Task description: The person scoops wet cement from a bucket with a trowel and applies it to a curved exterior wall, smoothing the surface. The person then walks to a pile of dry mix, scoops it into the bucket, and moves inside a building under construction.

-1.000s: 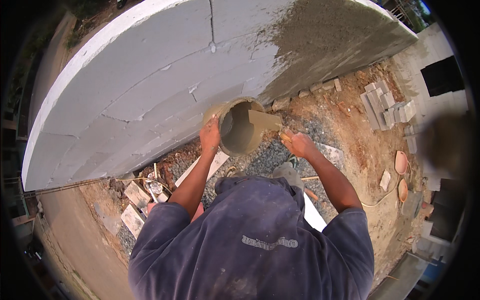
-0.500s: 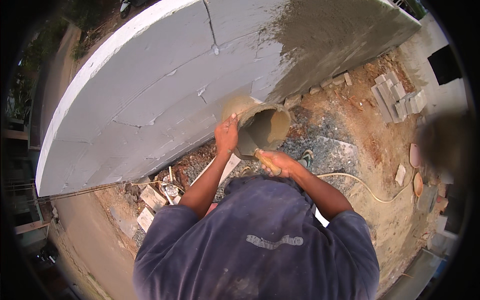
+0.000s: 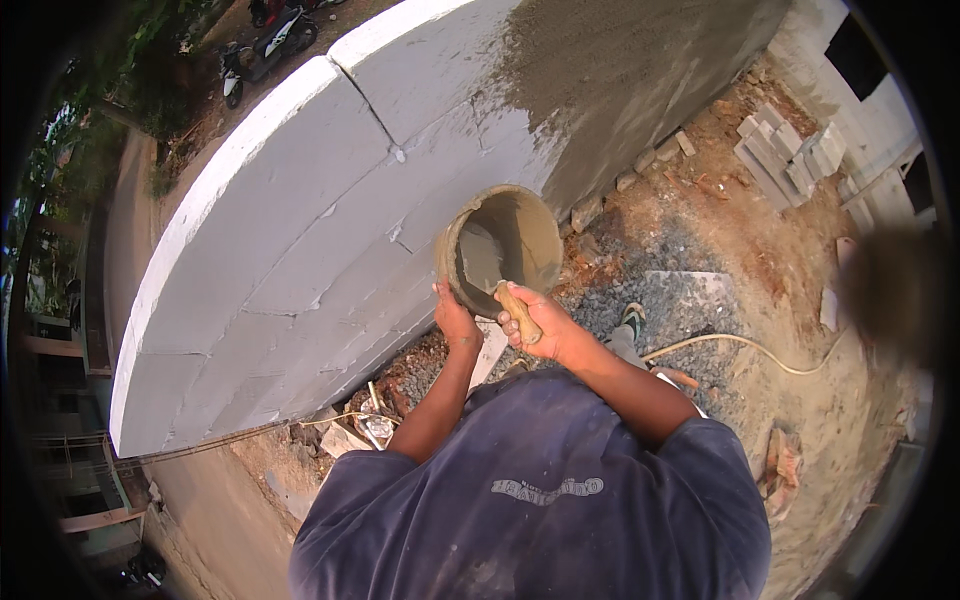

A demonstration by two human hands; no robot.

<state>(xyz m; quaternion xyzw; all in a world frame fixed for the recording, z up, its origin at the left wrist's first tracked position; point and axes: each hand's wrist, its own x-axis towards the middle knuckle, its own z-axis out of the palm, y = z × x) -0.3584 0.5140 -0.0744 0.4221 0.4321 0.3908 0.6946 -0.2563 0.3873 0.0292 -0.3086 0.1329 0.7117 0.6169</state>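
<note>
My left hand (image 3: 457,318) grips the near left side of a mortar-coated bucket (image 3: 540,235), fingers at its rim. The bucket is held against or close to the block wall (image 3: 300,260), and I cannot tell whether they touch. Its mouth faces me, showing wet grey mortar (image 3: 480,258) inside. My right hand (image 3: 545,328) is closed around the wooden handle of a trowel (image 3: 518,312) at the bucket's near rim. The trowel's blade reaches into the bucket and is hard to tell from the mortar.
Dark wet plaster (image 3: 610,80) covers the wall's right part. Stacked blocks (image 3: 775,160) lie at the far right. Gravel (image 3: 670,245) and a pale hose (image 3: 760,355) are on the ground to my right. Motorbikes (image 3: 275,40) stand beyond the wall.
The bucket has turned so that its mouth faces me rather than to the right. My right hand and the trowel have shifted slightly left and up. The view has shifted too.
</note>
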